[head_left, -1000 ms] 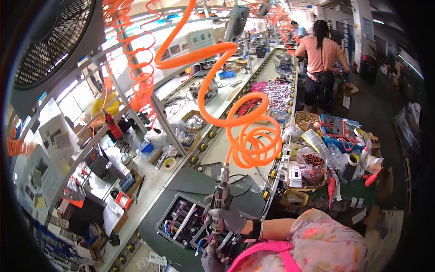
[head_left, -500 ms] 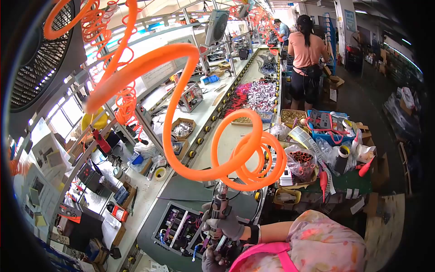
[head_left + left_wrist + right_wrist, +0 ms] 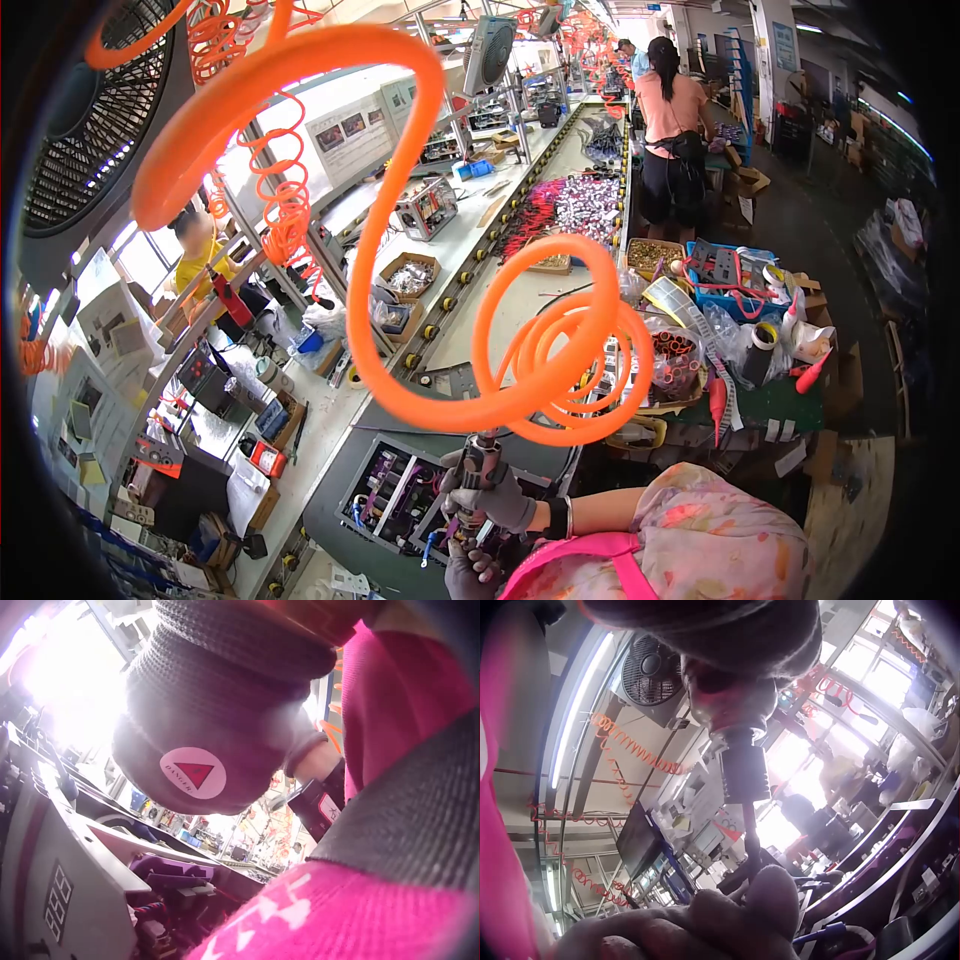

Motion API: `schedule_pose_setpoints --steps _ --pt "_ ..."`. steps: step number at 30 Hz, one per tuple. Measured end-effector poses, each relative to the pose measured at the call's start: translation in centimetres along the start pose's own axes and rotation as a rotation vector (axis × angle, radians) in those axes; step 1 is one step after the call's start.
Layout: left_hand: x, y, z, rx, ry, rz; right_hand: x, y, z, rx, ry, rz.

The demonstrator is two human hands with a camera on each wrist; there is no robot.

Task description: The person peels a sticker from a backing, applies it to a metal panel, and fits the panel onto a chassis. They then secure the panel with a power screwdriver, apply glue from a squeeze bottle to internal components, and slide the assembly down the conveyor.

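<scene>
My gloved right hand (image 3: 502,500) grips an upright air screwdriver (image 3: 484,462) fed by a coiled orange hose (image 3: 400,225). In the right wrist view its bit (image 3: 751,834) points down to my left hand (image 3: 697,926), whose thumb and curled fingers pinch at the bit's lower end. Whether a screw sits there too, I cannot tell. In the head view the left hand lies low, under the tool. Beside both hands is an open electronics chassis (image 3: 402,492) with purple parts and blue-tipped leads, on a dark mat (image 3: 325,512). A casing panel (image 3: 52,877) fills the left wrist view's lower left.
The roller conveyor line (image 3: 470,320) runs ahead, with a pile of pink and silver parts (image 3: 590,205). At right, a green bench (image 3: 765,425) carries a blue crate (image 3: 735,300) and bagged parts. A fan (image 3: 95,130) hangs upper left. A person in orange (image 3: 675,110) stands ahead.
The orange hose loops have swung left and loom larger, now covering the screwdriver's top. The head view has shifted slightly. Both hands stay at the chassis, the right on the screwdriver.
</scene>
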State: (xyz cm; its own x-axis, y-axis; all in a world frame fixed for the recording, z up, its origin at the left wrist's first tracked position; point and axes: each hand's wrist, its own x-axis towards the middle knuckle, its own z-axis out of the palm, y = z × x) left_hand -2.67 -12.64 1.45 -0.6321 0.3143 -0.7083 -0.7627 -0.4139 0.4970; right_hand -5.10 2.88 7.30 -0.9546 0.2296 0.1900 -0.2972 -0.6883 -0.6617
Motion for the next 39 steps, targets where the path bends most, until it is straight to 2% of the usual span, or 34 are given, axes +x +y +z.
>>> schedule_pose_setpoints --steps 8,11,14,15,16,19,21,22,23,24,25,27,28,29,32,33,34,35,36,38,39 --pt "-0.3 0.4 1.4 -0.012 0.040 -0.036 -0.1 0.5 -0.2 -0.084 -0.003 -0.013" --pt "-1.1 1.8 2.6 -0.439 0.029 -0.288 -0.2 0.4 -0.1 -0.080 0.004 -0.057" --pt "-2.2 2.0 3.1 -0.250 -0.022 -0.222 0.4 2.7 -2.1 -0.209 -0.057 -0.029" --pt "-0.8 1.4 1.7 -0.246 -0.028 -0.194 -0.2 0.8 -0.3 -0.123 -0.027 -0.076" --pt "0.2 0.9 0.2 -0.170 -0.032 -0.129 -0.3 -0.2 0.6 -0.067 -0.006 -0.060" --pt "-2.8 2.0 2.1 0.047 -0.044 0.033 0.1 -1.7 1.5 0.043 0.045 -0.020" --pt "-2.1 2.7 -0.6 0.284 0.005 0.461 1.0 -1.3 0.8 0.132 0.035 -0.077" --pt "-2.3 4.0 -1.5 0.434 0.162 0.679 1.4 -1.6 0.7 0.203 0.034 -0.086" --pt "-2.8 4.9 -1.7 0.547 0.134 1.074 1.8 -2.0 0.5 0.222 0.040 -0.110" --pt "-1.9 6.0 -5.3 0.820 0.278 1.100 2.0 -2.4 0.3 0.243 0.050 -0.134" --pt "-1.7 7.5 -7.9 1.361 0.459 1.064 2.1 -2.8 0.2 0.263 0.062 -0.156" --pt "-1.7 8.6 -8.1 1.745 0.460 0.718 2.2 -3.4 0.1 0.274 0.080 -0.185" --pt "-1.4 9.2 -8.3 1.923 0.452 0.529 2.3 -3.6 0.2 0.283 0.087 -0.204" --pt "0.5 9.1 -10.5 1.923 0.281 0.661 2.3 -3.9 0.2 0.200 0.094 -0.217" --pt "0.8 8.8 -7.8 1.821 0.050 0.761 2.4 -3.6 -2.0 0.220 0.109 -0.094" --pt "2.2 8.9 -8.0 1.760 -0.009 0.982 2.3 -3.4 -2.5 0.248 0.121 -0.042" --pt "3.8 9.1 -8.2 1.685 -0.049 1.194 2.4 -3.7 -1.8 0.284 0.211 -0.063" --pt "4.2 9.7 -7.2 1.609 -0.084 1.223 2.2 -4.4 -2.8 0.315 0.087 0.116" --pt "5.3 10.0 -6.6 1.479 -0.129 1.233 2.3 -5.1 -1.8 0.128 0.208 0.068" --pt "7.2 10.4 -4.9 1.378 -0.243 1.068 2.6 -5.4 -3.1 0.303 0.050 0.091" --pt "7.6 10.6 -3.2 1.424 -0.280 0.962 2.7 -6.2 -1.9 0.136 0.056 -0.088"
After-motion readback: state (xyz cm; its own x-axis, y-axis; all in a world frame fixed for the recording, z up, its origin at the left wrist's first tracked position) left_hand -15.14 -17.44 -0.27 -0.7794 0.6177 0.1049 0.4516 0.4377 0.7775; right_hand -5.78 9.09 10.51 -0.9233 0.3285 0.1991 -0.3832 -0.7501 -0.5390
